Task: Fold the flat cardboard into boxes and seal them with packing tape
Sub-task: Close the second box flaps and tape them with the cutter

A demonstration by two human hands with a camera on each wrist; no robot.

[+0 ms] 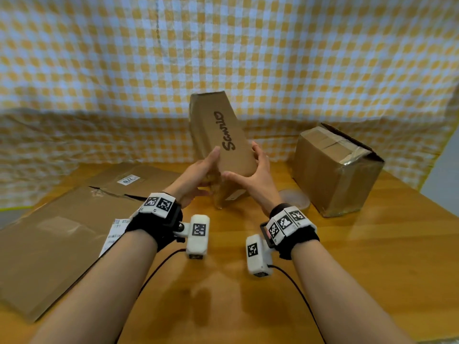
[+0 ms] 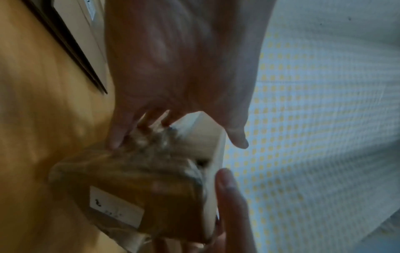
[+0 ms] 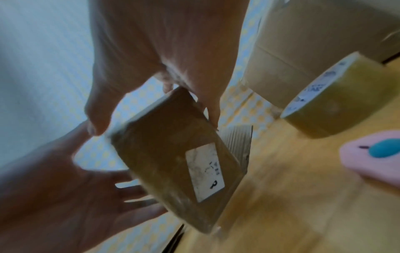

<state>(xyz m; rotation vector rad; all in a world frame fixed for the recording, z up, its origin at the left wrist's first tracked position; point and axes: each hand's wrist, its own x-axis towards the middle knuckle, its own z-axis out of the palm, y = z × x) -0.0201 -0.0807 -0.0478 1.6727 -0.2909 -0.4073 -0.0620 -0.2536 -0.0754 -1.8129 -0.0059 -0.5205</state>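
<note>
A long brown cardboard box with handwritten black lettering tilts up and away from me over the wooden table. Its near end, wrapped in clear tape and bearing a white label, is closest to the table. My right hand grips that end, thumb on one side and fingers round the other side. My left hand lies against the box's left side with straight, spread fingers, the thumb up by the top face. In the left wrist view the box is blurred.
A taped-up brown box stands at the right with a roll of clear packing tape beside it. A pink cutter lies near the roll. Flat cardboard sheets cover the table's left side. Yellow-checked cloth hangs behind.
</note>
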